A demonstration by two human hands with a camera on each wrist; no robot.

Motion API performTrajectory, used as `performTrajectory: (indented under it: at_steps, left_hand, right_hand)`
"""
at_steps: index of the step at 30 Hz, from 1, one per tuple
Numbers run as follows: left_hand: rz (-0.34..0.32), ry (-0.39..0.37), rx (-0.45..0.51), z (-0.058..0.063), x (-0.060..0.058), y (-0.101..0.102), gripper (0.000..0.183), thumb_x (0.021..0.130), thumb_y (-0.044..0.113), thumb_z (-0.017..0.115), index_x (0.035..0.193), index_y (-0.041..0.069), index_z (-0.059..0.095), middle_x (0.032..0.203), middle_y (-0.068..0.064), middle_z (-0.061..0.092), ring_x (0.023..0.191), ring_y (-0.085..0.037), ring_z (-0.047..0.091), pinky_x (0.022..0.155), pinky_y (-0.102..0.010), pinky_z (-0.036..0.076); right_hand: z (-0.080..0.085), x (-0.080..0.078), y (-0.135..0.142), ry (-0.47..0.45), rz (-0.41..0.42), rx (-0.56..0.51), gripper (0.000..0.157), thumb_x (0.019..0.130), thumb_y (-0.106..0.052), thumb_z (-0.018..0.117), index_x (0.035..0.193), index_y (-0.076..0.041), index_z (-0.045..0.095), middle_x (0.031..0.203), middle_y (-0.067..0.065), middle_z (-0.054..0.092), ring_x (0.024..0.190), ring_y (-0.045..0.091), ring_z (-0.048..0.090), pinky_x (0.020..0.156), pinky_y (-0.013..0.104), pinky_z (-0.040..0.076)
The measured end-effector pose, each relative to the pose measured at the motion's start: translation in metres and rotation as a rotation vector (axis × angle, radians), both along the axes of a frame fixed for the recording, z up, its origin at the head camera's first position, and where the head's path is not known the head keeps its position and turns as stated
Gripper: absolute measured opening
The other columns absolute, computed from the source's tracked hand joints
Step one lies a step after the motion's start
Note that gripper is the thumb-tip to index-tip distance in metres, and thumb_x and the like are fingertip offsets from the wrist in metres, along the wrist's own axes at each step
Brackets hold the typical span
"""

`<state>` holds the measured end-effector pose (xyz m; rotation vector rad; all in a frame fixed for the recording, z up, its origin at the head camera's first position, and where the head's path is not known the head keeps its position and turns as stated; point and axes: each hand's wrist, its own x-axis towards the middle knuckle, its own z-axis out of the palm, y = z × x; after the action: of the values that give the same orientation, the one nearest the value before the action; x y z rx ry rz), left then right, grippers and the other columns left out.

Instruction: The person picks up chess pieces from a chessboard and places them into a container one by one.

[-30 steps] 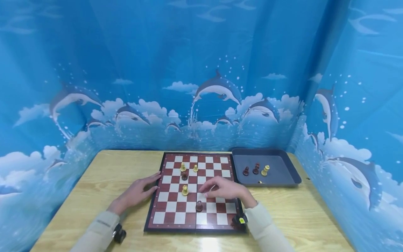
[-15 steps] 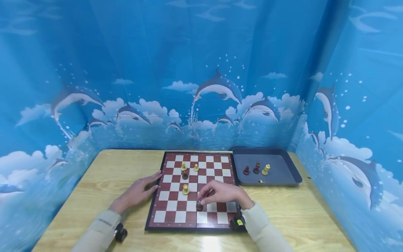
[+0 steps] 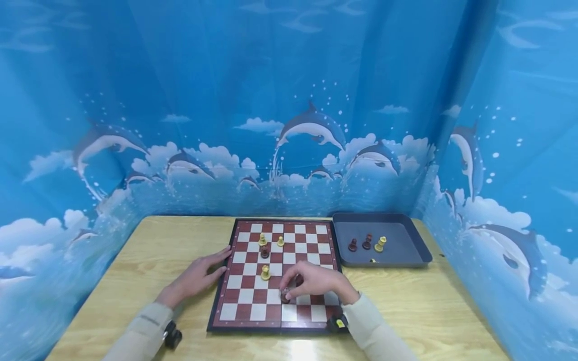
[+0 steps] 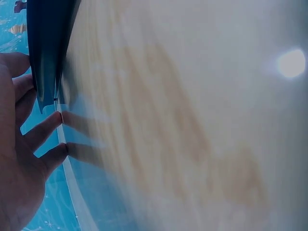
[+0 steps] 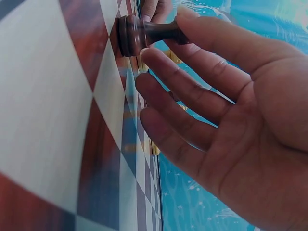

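My right hand reaches over the near half of the checkered chessboard. Its thumb and index finger pinch the top of a dark brown chess piece, whose round base is close to the board in the right wrist view. The other fingers of that hand spread loosely beside the piece. At the board's left edge rests my left hand, fingers extended and fingertips at the rim. Farther in on the board stand a gold piece, a dark piece, another gold piece and a small gold pawn.
A dark grey tray sits at the board's back right, holding dark pieces and gold ones. The wooden table ends against a blue dolphin-print curtain.
My right hand has come down toward the near side of the board, and its thumb and index finger have closed on the dark chess piece. My left hand has stayed in place.
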<state>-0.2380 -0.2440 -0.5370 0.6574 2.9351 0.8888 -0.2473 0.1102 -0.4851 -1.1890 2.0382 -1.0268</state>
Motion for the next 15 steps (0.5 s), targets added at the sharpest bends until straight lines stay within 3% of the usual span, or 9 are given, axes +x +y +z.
performTrajectory:
  at_steps: [12, 15]
  left_hand:
    - [0.001, -0.006, -0.001, 0.0021, 0.0028, 0.0005, 0.051, 0.096, 0.035, 0.05, 0.143, 0.023, 0.036, 0.151, 0.001, 0.03, 0.135, -0.028, 0.034, 0.107, -0.051, 0.031]
    - [0.008, -0.008, -0.005, 0.0024, 0.0017, 0.0006, 0.051, 0.096, 0.036, 0.049, 0.144, 0.024, 0.036, 0.151, 0.003, 0.029, 0.135, -0.027, 0.033, 0.108, -0.05, 0.031]
  right_hand:
    - [0.002, 0.002, -0.0025, 0.054, 0.0, -0.018, 0.021, 0.084, -0.018, 0.069, 0.103, -0.01, 0.069, 0.097, -0.006, 0.068, 0.084, 0.008, 0.064, 0.074, 0.024, 0.055]
    - [0.0027, 0.0008, -0.0033, 0.05, -0.034, -0.05, 0.021, 0.086, -0.02, 0.067, 0.104, -0.01, 0.069, 0.097, -0.005, 0.068, 0.087, 0.009, 0.063, 0.078, 0.026, 0.054]
